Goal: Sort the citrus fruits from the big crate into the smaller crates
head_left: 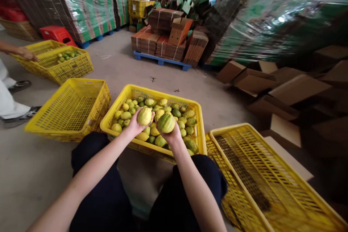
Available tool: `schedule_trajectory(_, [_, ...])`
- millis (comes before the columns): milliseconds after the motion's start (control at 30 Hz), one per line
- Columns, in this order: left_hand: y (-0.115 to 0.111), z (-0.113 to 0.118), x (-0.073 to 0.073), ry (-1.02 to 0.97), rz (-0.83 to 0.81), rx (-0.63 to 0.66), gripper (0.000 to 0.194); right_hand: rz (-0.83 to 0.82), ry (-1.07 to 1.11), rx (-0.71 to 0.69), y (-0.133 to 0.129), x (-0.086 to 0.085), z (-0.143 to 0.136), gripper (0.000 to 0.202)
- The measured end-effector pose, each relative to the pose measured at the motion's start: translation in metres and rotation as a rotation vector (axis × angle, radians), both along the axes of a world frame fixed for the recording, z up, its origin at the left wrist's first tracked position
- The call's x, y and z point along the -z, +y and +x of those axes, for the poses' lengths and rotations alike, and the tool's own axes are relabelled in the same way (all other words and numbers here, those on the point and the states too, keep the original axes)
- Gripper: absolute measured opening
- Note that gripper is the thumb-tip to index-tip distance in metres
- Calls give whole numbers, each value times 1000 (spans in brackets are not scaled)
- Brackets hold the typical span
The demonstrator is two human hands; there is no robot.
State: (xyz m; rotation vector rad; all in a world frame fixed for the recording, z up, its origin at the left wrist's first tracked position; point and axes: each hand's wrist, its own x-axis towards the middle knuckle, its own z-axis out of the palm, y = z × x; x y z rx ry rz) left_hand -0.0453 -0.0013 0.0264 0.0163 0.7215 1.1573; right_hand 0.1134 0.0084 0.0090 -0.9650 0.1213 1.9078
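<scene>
A yellow plastic crate (pixel 201 123) full of yellow and green lemon-like fruits stands in front of my knees. Over its middle, my left hand (pixel 135 123) holds a pale yellow fruit (pixel 144 116), fingers curled beneath and around it. Close beside it on the right, my right hand (pixel 174 136) grips a larger green-and-yellow striped fruit (pixel 166 123). The two held fruits are apart, just above the piled fruits (pixel 152 139). The undersides of both held fruits are hidden by my palms.
Yellow crates stand left (pixel 73 112) and right (pixel 272 174). Further left, another person's hand (pixel 27 53) touches a crate holding green fruits (pixel 73 69). Open cardboard boxes (pixel 296 90) lie at right. Ahead, a blue pallet (pixel 163 59) bears flattened cartons.
</scene>
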Motion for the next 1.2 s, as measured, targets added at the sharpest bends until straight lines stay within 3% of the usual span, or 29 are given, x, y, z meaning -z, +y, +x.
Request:
schedule_trajectory(133, [0,-4,4,-26,27,-41,40,-14,14,-6,-2,-5,-3,31])
schedule_trajectory(300, [-6,-13,3,-101,57,-28,43,34,18,61,-6,-13,-2,21])
schedule_trajectory(500, [-11,-17,4,30,159,53,40,170,11,-48,-9,-18,-1,39])
schedule_trajectory(733, [-14,-13,4,123,295,159,43,348,18,-143,-12,-21,-3,34])
schedule_trajectory(1000, [-14,-8,3,118,241,174,41,183,111,-80,-23,-28,11,38])
schedule_trajectory(1200, [-9,-5,6,24,66,97,29,245,105,-56,-33,-38,45,32])
